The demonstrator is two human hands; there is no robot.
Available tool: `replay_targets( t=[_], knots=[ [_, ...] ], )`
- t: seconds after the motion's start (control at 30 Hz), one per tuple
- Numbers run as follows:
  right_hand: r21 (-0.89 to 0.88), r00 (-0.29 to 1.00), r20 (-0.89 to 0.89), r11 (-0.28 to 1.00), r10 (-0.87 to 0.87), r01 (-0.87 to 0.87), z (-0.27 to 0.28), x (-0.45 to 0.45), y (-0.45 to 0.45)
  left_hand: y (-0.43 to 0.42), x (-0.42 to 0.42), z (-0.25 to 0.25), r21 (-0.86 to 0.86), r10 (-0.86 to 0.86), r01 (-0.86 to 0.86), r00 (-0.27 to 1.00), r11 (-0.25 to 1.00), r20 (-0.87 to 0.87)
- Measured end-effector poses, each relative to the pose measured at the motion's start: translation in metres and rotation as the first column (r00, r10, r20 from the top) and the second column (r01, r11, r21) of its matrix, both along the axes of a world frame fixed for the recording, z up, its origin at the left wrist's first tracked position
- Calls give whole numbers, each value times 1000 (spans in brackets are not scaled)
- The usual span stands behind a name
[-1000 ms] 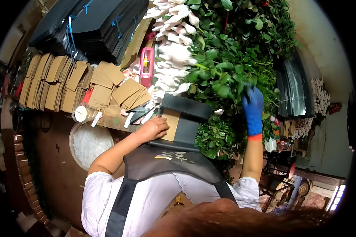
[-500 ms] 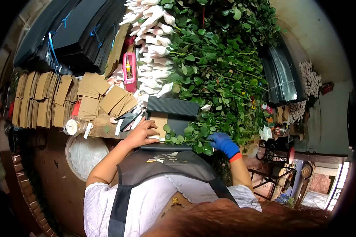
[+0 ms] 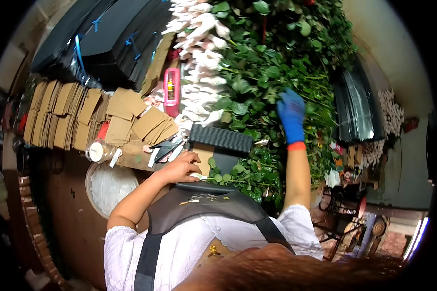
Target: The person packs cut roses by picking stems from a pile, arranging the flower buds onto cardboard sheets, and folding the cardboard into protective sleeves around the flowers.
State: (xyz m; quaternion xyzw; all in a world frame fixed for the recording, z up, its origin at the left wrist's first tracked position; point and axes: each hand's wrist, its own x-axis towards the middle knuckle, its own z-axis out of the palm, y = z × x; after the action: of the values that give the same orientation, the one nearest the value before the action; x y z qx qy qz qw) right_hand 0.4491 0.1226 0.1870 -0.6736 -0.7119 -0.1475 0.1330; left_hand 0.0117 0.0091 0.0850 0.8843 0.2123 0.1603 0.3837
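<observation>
My bare left hand (image 3: 180, 167) rests over a brown cardboard piece (image 3: 203, 157) on a black corrugated sheet (image 3: 223, 138), its fingers bent around the white-wrapped head of a flower (image 3: 198, 177). The leafy stem (image 3: 226, 177) of that flower runs right across the sheet. My right hand (image 3: 292, 107), in a blue glove with an orange cuff, reaches onto the large pile of leafy stems (image 3: 272, 68). Its fingers are among the leaves, and what they hold, if anything, is hidden. White net-wrapped flower heads (image 3: 201, 63) line the pile's left side.
Stacked cardboard pieces (image 3: 65, 104), a pink tape dispenser (image 3: 171, 92), black scissors (image 3: 166, 148) and a clear jar (image 3: 96, 152) lie at the left. Black sheets (image 3: 107, 43) stand behind them. A round tub (image 3: 110, 189) is below the table's left edge. Wrapped black bundles (image 3: 358, 104) stand at the right.
A flower has come onto the black sheet, under my left hand. My right hand came down near its stem, then moved back up to the leafy pile. The view shifted too.
</observation>
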Motion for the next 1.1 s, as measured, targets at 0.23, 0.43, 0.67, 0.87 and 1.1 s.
replay_targets(
  t=[0.23, 0.43, 0.67, 0.87, 1.1],
  knots=[
    [145, 963, 24, 952, 270, -270, 79, -32, -96, 2, -1, -4, -25, -11, 12, 1000, 1000, 22],
    [-286, 928, 63, 898, 367, -336, 80, -66, -175, -2, 0, -9, -215, 167, -145, 982, 966, 89],
    [-707, 971, -143, 667, 189, -234, -59, -43, -224, -6, -2, -14, -199, 101, -89, 993, 976, 54],
    [-164, 950, -301, 977, 85, -139, 30, -50, -89, 1, -2, -9, 0, 21, -21, 999, 1000, -34],
    [121, 998, 60, 993, 5, -12, -1, -46, 55, 0, 4, -10, 132, 69, -64, 997, 989, -32]
  ],
)
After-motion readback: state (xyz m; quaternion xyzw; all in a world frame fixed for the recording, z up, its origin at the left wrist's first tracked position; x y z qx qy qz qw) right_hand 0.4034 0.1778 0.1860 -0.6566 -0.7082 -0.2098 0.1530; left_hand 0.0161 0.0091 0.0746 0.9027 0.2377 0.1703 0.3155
